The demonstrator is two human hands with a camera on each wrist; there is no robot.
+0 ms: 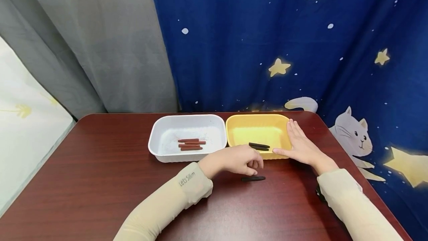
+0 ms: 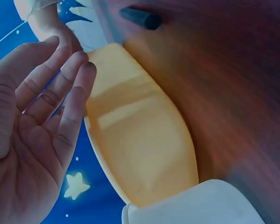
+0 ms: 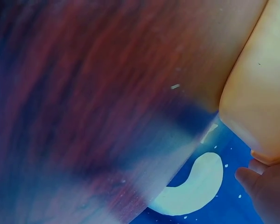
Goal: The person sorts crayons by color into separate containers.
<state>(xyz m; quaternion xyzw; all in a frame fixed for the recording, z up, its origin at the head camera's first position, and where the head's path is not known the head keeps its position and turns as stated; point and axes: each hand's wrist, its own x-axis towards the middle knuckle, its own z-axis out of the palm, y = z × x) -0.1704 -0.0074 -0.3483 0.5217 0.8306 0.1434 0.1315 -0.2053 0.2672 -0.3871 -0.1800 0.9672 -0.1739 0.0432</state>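
My left hand (image 1: 239,159) hovers in front of the yellow tray (image 1: 257,118), fingers loosely bent, holding nothing. A black crayon (image 1: 253,178) lies on the table just below its fingertips. In the left wrist view, the left hand's palm (image 2: 32,135) shows dark smudges on the fingertips, and the black crayon (image 2: 141,17) lies apart from it on the wood. My right hand (image 1: 302,146) rests against the yellow tray's right end, its fingers straight along the rim and the thumb at the front corner. Black crayons (image 1: 259,147) lie inside that tray near its front wall.
Left of the yellow tray and close beside it stands a white tray (image 1: 153,142) with several brown-red crayons (image 1: 190,144) in it. Both trays sit near the back edge of the dark red table (image 1: 100,181). Curtains (image 1: 220,47) hang behind the table.
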